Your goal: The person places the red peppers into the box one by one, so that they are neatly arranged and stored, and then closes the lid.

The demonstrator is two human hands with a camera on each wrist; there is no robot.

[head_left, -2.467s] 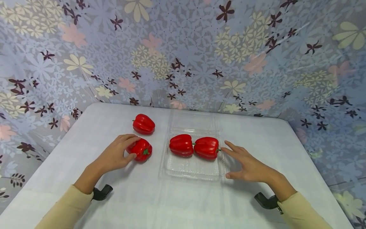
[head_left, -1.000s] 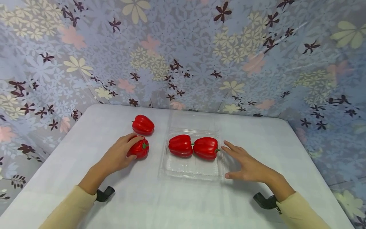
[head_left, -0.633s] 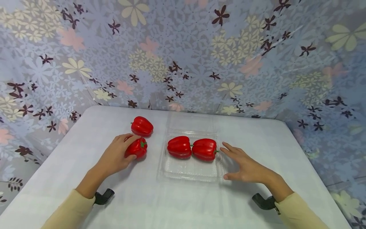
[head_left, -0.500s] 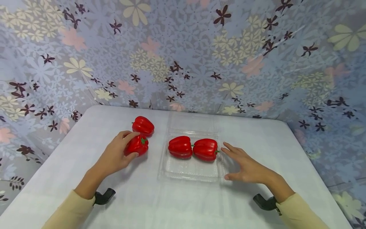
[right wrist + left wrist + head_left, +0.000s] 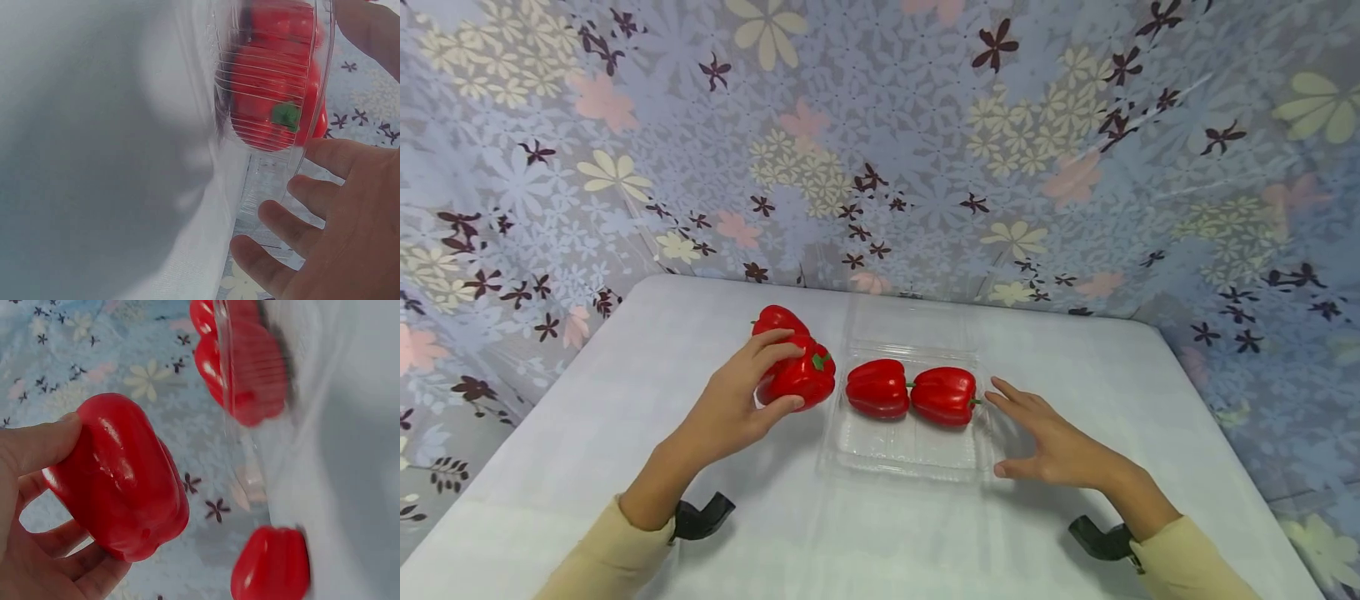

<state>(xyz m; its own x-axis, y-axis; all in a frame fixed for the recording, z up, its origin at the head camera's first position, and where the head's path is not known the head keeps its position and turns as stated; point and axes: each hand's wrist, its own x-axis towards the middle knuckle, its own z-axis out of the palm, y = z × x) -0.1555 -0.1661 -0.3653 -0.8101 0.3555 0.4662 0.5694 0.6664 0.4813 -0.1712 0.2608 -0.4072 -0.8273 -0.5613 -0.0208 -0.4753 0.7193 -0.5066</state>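
My left hand (image 5: 730, 408) grips a red bell pepper (image 5: 797, 379), thumb on the near side and fingers over the far side. The left wrist view shows this pepper (image 5: 122, 481) raised from the table, its green stem turned away. Behind it, partly covered, lies a loose red bell pepper (image 5: 778, 318). Two more red peppers, one on the left (image 5: 877, 389) and one on the right (image 5: 943, 396), sit in a row in a clear plastic clamshell container (image 5: 902, 446). My right hand (image 5: 1056, 446) is spread beside the container's right wall, fingertips right at it.
The container's transparent lid (image 5: 910, 321) lies folded back toward the far table edge. A white cloth covers the table (image 5: 880, 542), and a flowered fabric backdrop (image 5: 880, 150) rises behind it. Each wrist carries a black camera mount (image 5: 700, 517).
My left hand has lifted the pepper off the table and carried it right, toward the container; it now overlaps the loose pepper behind. My right hand has stayed beside the container.
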